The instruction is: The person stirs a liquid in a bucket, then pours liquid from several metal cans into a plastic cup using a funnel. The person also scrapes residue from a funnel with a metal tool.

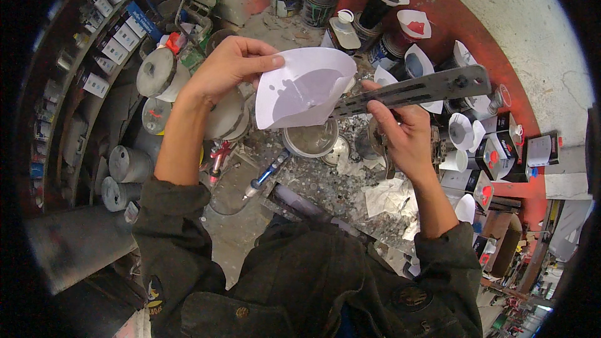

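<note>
My left hand pinches the upper left rim of a white paper paint strainer, a cone tilted with its wide mouth toward me. Greyish wet patches mark its inside. Just below it stands a clear plastic cup on the bench, partly covered by the strainer. Between the thumb and fingers of my right hand is a flat, dark metal mixing stick with slots and a hole at its far end. Its lower left end reaches the strainer's right side; whether they touch I cannot tell.
On the paint-spattered bench lie a red spray gun, a blue-and-silver spray gun and crumpled paper. Several tins with used strainers, such as one with red paint, line the back and right. White buckets and shelves stand left.
</note>
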A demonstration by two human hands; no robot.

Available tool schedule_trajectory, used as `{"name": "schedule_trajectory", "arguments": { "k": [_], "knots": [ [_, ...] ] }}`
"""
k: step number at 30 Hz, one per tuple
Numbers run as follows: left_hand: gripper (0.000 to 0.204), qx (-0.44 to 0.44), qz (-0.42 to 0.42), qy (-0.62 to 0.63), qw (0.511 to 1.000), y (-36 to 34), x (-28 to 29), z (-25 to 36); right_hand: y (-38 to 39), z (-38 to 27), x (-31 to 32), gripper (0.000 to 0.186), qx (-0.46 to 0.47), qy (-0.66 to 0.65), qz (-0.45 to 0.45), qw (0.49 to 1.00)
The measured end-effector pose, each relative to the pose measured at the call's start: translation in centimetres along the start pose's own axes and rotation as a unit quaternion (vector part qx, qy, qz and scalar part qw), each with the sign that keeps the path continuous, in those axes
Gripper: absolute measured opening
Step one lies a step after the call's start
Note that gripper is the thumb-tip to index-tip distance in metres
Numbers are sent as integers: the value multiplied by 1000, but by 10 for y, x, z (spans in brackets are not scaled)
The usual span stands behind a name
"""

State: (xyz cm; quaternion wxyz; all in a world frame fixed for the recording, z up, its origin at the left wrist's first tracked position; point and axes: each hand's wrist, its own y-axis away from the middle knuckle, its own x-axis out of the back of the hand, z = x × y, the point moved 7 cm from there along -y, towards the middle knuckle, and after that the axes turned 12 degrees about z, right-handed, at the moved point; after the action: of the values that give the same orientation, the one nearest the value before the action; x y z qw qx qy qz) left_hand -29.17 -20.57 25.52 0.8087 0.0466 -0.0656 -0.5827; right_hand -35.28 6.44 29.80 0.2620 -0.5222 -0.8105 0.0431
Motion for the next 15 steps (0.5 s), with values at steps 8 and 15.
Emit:
{"name": "schedule_trajectory", "arguments": {
  "k": [8, 15],
  "knots": [
    [28, -14, -4, -14, 1000, 0, 0, 4, 20, 16, -18, 26, 9, 31, -79, 996],
    [28, -8, 17, -9, 1000, 1, 1, 1, 3, -7, -3, 25, 37, -14, -18, 999]
  ]
}}
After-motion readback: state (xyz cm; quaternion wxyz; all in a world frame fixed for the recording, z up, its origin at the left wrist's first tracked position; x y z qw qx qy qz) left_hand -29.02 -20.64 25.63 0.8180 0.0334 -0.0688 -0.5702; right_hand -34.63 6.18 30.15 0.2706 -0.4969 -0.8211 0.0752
